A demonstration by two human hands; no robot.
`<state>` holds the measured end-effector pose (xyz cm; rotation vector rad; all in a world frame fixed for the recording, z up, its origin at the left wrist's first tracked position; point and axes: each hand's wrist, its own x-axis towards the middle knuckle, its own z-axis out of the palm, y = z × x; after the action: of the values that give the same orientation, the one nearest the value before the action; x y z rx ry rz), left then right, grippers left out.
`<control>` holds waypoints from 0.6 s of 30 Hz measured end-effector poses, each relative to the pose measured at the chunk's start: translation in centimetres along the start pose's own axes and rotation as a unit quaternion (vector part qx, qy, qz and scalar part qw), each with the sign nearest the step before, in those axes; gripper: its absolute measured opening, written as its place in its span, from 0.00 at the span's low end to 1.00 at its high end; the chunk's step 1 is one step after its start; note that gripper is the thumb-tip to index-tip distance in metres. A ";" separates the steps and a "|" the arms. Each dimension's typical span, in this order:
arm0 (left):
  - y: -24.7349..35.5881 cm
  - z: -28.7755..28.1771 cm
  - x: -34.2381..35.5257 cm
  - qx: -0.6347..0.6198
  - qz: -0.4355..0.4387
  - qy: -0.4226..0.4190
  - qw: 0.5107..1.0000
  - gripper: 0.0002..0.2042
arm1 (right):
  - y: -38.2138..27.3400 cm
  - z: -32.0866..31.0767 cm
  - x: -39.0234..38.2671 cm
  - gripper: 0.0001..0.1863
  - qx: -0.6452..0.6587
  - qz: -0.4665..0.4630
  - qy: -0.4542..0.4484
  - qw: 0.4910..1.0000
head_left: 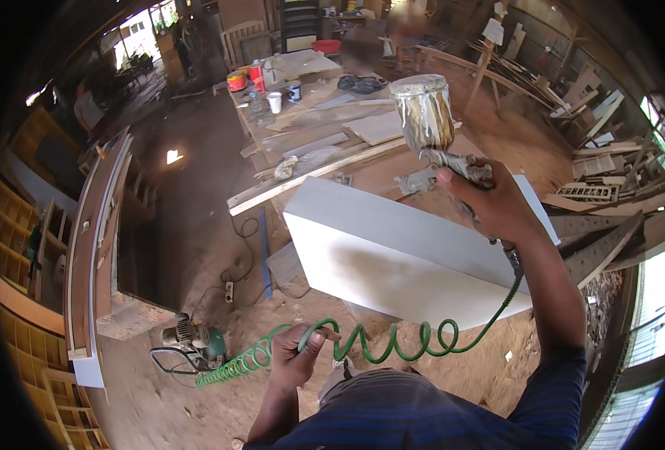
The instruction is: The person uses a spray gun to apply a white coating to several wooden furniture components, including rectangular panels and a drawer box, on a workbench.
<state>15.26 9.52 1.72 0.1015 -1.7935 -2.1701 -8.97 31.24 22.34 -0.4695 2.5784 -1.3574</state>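
My right hand [490, 196] is wrapped round the handle of a spray gun [452, 166], raised at the right. On top of the gun sits a paint cup [424, 112] streaked with dried white and brown drips. The nozzle points left, above a white box-like panel piece [392, 262] with a grey-looking top face. From the gun's handle a coiled green air hose [381, 352] sags down and runs left. My left hand [296, 352] is closed on this hose near my body, and its tight coils continue past the hand to the lower left.
A green power tool [196, 341] lies on the dirt floor at the left, near a cord with a socket block [229, 291]. Beyond the white piece, a workbench [302, 135] carries boards, paint cans [293, 93] and a white cup [275, 102]. Scrap wood [591, 165] is piled at right.
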 end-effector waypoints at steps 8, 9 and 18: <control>-0.8 7.8 -0.3 0.036 -0.027 -0.084 0.995 0.13 | 5.1 -9.0 -7.2 0.25 -0.028 0.057 0.034 0.997; -1.0 8.7 -0.5 0.035 -0.031 -0.091 0.995 0.13 | 5.8 -10.0 -8.1 0.26 -0.010 0.055 0.047 0.997; -1.8 17.4 -2.3 0.070 -0.039 -0.135 0.988 0.14 | 12.9 -18.0 -14.2 0.33 0.040 0.073 0.118 0.989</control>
<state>12.60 26.85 3.23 -0.0959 -2.1224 -2.1975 -3.71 57.03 22.03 -0.1090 2.6648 -1.5403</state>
